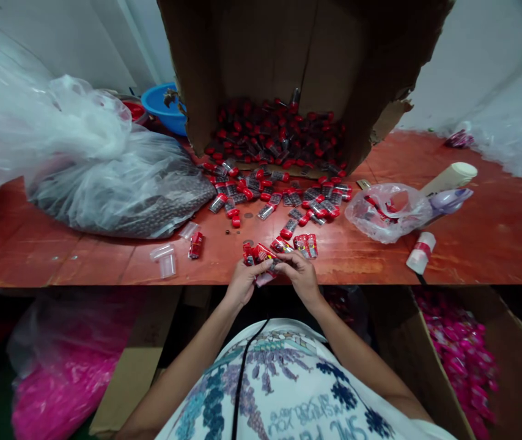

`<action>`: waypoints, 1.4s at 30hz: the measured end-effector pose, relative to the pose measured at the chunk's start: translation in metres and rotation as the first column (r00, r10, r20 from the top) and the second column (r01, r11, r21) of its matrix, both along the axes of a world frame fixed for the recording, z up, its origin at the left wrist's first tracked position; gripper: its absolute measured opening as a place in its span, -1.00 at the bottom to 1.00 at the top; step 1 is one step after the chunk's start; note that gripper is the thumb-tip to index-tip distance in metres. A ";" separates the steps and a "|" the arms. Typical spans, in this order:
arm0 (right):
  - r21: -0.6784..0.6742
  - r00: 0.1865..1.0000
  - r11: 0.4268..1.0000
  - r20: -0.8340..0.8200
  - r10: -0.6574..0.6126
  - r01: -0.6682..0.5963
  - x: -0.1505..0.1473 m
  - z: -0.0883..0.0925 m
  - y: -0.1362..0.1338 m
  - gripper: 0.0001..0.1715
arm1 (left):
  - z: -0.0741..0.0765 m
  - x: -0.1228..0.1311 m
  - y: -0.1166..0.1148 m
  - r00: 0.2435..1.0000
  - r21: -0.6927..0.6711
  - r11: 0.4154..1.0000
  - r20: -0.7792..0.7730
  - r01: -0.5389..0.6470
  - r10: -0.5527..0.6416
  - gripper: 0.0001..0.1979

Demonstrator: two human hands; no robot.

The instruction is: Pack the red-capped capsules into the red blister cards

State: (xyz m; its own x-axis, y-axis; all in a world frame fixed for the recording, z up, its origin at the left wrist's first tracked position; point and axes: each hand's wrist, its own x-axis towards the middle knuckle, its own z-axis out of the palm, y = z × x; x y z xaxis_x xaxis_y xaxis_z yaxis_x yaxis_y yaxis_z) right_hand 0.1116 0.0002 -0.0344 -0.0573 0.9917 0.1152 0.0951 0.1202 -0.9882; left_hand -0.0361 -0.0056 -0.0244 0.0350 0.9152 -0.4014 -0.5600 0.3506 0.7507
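At the table's front edge, my left hand (244,280) and my right hand (302,276) pinch a small red printed packet (264,252) between thumbs and fingers. Whether something sits inside it cannot be made out. Just beyond my fingers lie more red printed packets (305,245), flat on the table. A small tube with a red cap (288,228) lies close behind them. Many similar transparent tubes filled with dark beads (268,211) are scattered farther back. To the left are a rolled red bundle (195,245) and transparent plastic pieces (165,260).
A large cardboard box (265,49) opens toward me, heaped inside with red-capped tubes. On the left slumps a big plastic bag of dark beads (128,189), before a blue basin (164,107). At right are a small plastic bag (371,214) and a white roll (421,253). Below stands a carton of pink items (465,360).
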 end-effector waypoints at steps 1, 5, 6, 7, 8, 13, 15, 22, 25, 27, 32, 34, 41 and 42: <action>-0.005 1.000 1.000 -0.011 -0.020 0.020 0.001 -0.001 0.000 -0.82 | -0.001 0.002 0.001 1.000 -0.007 1.000 0.003 0.004 -0.004 -0.73; -0.060 0.995 0.997 -0.087 -0.048 0.043 0.005 -0.008 0.001 -0.77 | -0.003 0.008 0.004 1.000 -0.052 0.999 0.023 -0.015 0.016 -0.71; -0.072 0.994 0.997 -0.103 -0.031 0.023 0.005 -0.009 0.002 -0.70 | -0.003 0.009 0.004 0.999 -0.058 0.998 0.027 -0.030 0.031 -0.71; -0.079 0.993 0.997 -0.118 -0.005 -0.004 0.006 -0.009 0.002 -0.62 | -0.003 0.009 0.004 0.998 -0.058 0.997 0.031 -0.045 0.047 -0.70; -0.084 0.992 0.996 -0.127 0.023 -0.033 0.007 -0.010 0.002 -0.54 | -0.003 0.010 0.003 0.998 -0.049 0.997 0.032 -0.057 0.059 -0.69; -0.076 0.994 0.996 -0.101 0.036 -0.044 0.007 -0.009 0.000 -0.68 | -0.001 0.012 -0.001 0.999 -0.005 0.999 0.003 -0.034 0.034 -0.73; -0.086 0.995 0.996 -0.103 -0.005 -0.004 0.005 -0.010 -0.002 -0.74 | -0.001 0.015 -0.003 1.000 -0.010 1.000 0.000 -0.022 0.022 -0.74; -0.071 0.998 0.996 -0.024 -0.062 0.060 0.017 -0.011 0.008 -0.73 | 0.000 0.013 0.004 0.994 -0.040 0.994 0.050 -0.099 0.101 -0.68; 0.045 0.965 0.980 0.170 -0.197 0.192 0.034 -0.008 0.017 -0.70 | 0.001 0.006 0.010 0.982 -0.087 0.981 0.066 -0.173 0.179 -0.59; 0.166 0.912 0.959 0.307 -0.272 0.230 0.037 -0.004 0.018 -0.69 | 0.002 0.004 0.012 0.979 -0.099 0.978 0.067 -0.185 0.192 -0.55; 0.170 0.932 0.985 0.360 -0.047 -0.016 0.010 0.004 0.007 -0.64 | 0.003 0.011 0.012 0.982 -0.041 0.984 0.063 -0.175 0.177 -0.59; 0.153 0.938 0.986 0.347 0.008 -0.065 -0.001 0.005 0.005 -0.62 | 0.004 0.015 0.011 0.983 -0.008 0.984 0.044 -0.179 0.179 -0.65; 0.223 0.777 0.930 0.622 0.095 -0.292 -0.002 0.014 0.030 -0.64 | 0.008 0.009 0.017 0.961 0.015 0.963 -0.049 -0.271 0.271 -0.68; 0.230 0.736 0.917 0.671 0.093 -0.326 0.001 0.015 0.040 -0.66 | 0.008 0.007 0.019 0.954 0.012 0.956 -0.056 -0.293 0.293 -0.71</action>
